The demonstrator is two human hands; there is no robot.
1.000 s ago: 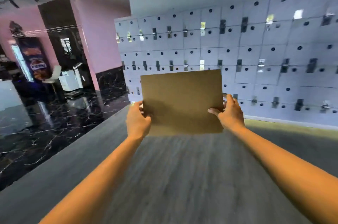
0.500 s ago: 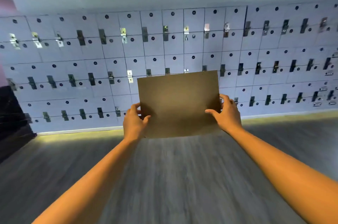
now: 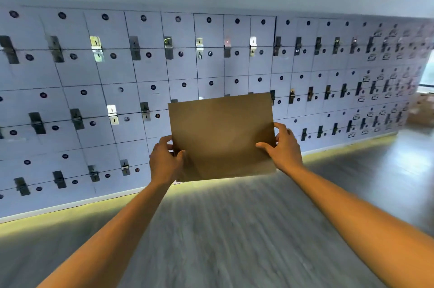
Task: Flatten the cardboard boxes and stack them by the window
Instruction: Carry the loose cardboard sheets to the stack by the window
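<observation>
- Flat, matte brown cardboard sheet (image 3: pixel 222 137), rectangular, held upright at arm's length before the locker wall (image 3: pixel 117 99).
- Left hand (image 3: pixel 165 163) and right hand (image 3: pixel 285 148) pinch its side edges.
- Grey wood-grain floor (image 3: pixel 234 229) below.

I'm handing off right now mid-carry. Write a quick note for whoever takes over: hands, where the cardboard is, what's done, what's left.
Left hand: grips the lower left edge of the flattened cardboard.
Right hand: grips its right edge, thumb on the front face.
Cardboard: held upright at arm's length above the grey floor, in front of the locker wall.
Done: this piece is flat and in a two-handed grip.
Left: carry it to the bright opening at far right, probably the window; brown shapes below it may be the stack, too blurred to confirm. Set it down there.
</observation>
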